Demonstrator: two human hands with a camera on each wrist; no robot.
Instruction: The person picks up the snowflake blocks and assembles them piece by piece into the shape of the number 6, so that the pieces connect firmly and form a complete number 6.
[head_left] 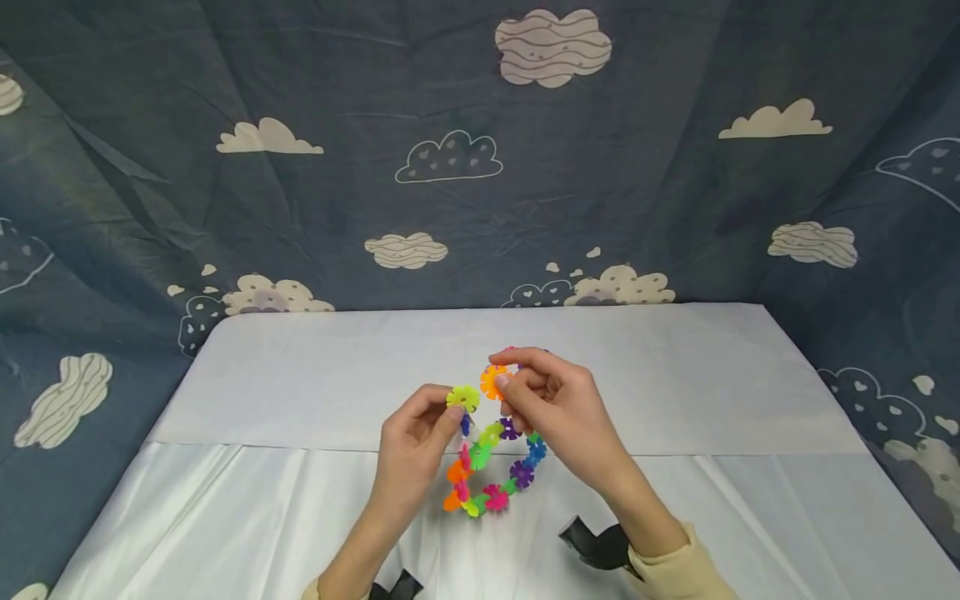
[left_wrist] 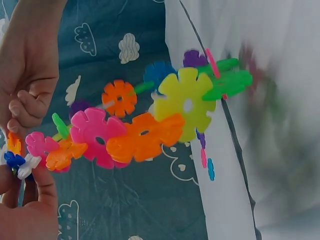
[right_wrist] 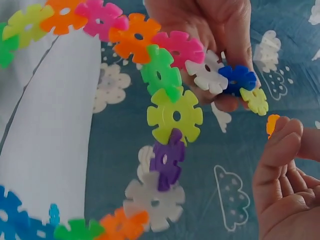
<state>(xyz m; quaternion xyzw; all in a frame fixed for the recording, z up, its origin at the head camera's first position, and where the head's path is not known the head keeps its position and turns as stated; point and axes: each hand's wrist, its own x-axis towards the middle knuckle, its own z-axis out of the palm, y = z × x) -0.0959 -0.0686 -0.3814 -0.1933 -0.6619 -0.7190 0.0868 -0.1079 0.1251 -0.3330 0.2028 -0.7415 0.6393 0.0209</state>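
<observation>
A chain of interlocking plastic flower-shaped discs (head_left: 496,498) in many colours hangs in a loop below and between both hands. My left hand (head_left: 412,442) pinches one end of it between thumb and fingers, at a yellow-green flower disc (head_left: 462,397). Right below that disc come a blue disc (right_wrist: 238,80) and a white disc (right_wrist: 207,73). To the right and slightly higher, my right hand (head_left: 562,404) pinches an orange flower disc (head_left: 491,382) between thumb and index finger. A small gap separates the orange and yellow-green discs. Behind the right fingers, bits of pink and purple show, mostly hidden.
Under the hands lies a white-covered table (head_left: 300,383) with a seam running across it. A dark cloud-print curtain (head_left: 450,100) stands behind and at both sides. Black straps (head_left: 596,543) hang at the wrists.
</observation>
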